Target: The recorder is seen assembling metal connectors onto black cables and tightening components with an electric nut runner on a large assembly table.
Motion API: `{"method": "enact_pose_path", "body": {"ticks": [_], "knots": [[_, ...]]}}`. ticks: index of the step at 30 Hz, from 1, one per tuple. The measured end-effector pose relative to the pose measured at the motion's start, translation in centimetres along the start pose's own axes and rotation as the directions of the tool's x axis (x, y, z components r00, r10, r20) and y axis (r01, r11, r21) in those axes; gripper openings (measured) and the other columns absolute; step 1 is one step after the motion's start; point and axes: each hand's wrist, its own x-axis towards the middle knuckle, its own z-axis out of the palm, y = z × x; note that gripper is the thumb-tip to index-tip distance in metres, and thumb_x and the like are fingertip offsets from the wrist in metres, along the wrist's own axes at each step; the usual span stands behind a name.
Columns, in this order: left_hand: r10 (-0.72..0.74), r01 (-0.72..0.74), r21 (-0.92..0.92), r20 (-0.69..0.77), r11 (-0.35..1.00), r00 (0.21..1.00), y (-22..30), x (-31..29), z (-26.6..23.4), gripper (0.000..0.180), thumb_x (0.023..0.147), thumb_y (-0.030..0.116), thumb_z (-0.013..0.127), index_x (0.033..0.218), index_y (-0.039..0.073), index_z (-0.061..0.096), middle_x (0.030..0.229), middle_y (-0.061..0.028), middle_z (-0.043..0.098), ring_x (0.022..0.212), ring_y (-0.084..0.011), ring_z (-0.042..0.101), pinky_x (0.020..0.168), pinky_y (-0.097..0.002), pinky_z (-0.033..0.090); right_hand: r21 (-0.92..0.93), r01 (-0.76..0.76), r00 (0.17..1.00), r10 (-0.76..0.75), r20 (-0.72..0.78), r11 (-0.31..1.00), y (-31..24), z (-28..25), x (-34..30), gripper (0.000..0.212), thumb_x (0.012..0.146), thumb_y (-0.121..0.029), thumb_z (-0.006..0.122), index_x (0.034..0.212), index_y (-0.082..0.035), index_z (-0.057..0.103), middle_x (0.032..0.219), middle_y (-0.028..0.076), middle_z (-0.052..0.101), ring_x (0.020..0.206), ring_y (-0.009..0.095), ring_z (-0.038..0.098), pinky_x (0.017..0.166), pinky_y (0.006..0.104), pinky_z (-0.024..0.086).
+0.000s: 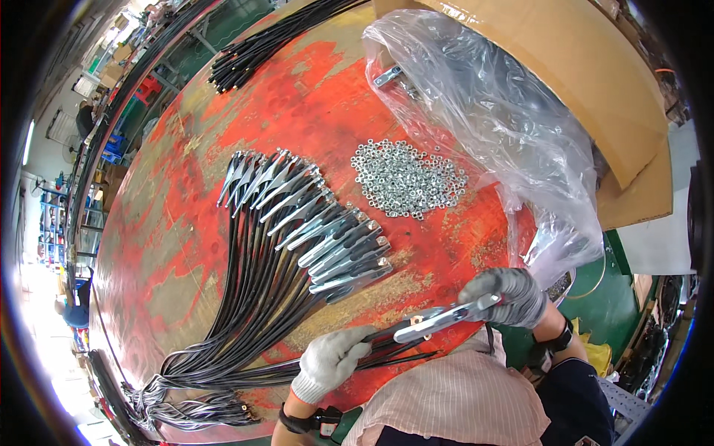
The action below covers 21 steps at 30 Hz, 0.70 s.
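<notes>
In front of me, near the table's front edge, my right hand [513, 296] in a grey glove is closed around one end of a silver metal spring clamp [440, 323]. My left hand [333, 361], in a white knitted glove, has its fingers closed on a black cable [383, 332]. The end of that cable lies next to the clamp, beside a copper-coloured lug; whether they are joined I cannot tell. More black cables [405, 359] run under and past my left hand. Up and to the left, a row of silver clamps [327, 238] lies on the table, with black cables trailing from them.
The round table [178, 215] has worn red paint. A pile of small metal nuts [407, 180] lies beyond the clamps. At the back right, a clear plastic bag [483, 111] spills from a cardboard box [587, 67]. Another black cable bundle [260, 52] rests at the far edge.
</notes>
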Motion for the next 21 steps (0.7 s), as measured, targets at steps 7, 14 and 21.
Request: {"method": "enact_pose_path", "body": {"ticks": [7, 14, 21], "knots": [[0.032, -0.032, 0.008, -0.001, 0.999, 0.999, 0.3, -0.4, -0.1, 0.026, 0.084, 0.004, 0.059, 0.108, 0.001, 0.067, 0.093, -0.0167, 0.070, 0.084, -0.0316, 0.068, 0.074, -0.0365, 0.053, -0.179, 0.183, 0.955, -0.132, 0.264, 0.967, 0.0, 2.2, 3.2, 0.029, 0.086, -0.014, 0.071, 0.114, -0.012, 0.063, 0.125, 0.003, 0.065, 0.100, 0.023, 0.065, 0.084, 0.0327, 0.050], [0.099, -0.099, -0.010, 0.008, 0.995, 0.995, 0.2, -0.8, -0.6, 0.024, 0.084, 0.011, 0.062, 0.107, 0.005, 0.069, 0.090, -0.0160, 0.069, 0.082, -0.0323, 0.068, 0.071, -0.0387, 0.053, -0.123, -0.040, 0.948, 0.076, 0.309, 0.992, 1.4, 4.9, 4.2, 0.030, 0.095, -0.027, 0.059, 0.122, -0.012, 0.060, 0.106, 0.004, 0.064, 0.098, 0.024, 0.064, 0.084, 0.0313, 0.050], [0.170, -0.170, 0.152, 0.013, 0.974, 0.985, 1.8, -0.3, -0.6, 0.022, 0.078, 0.011, 0.066, 0.099, 0.008, 0.072, 0.084, -0.0152, 0.069, 0.074, -0.0340, 0.067, 0.065, -0.0394, 0.052, -0.397, 0.060, 0.806, 0.190, 0.560, 0.916, 0.4, 5.8, 5.7, 0.022, 0.093, -0.020, 0.062, 0.112, -0.008, 0.059, 0.097, 0.009, 0.061, 0.092, 0.023, 0.064, 0.084, 0.0336, 0.050]]}}
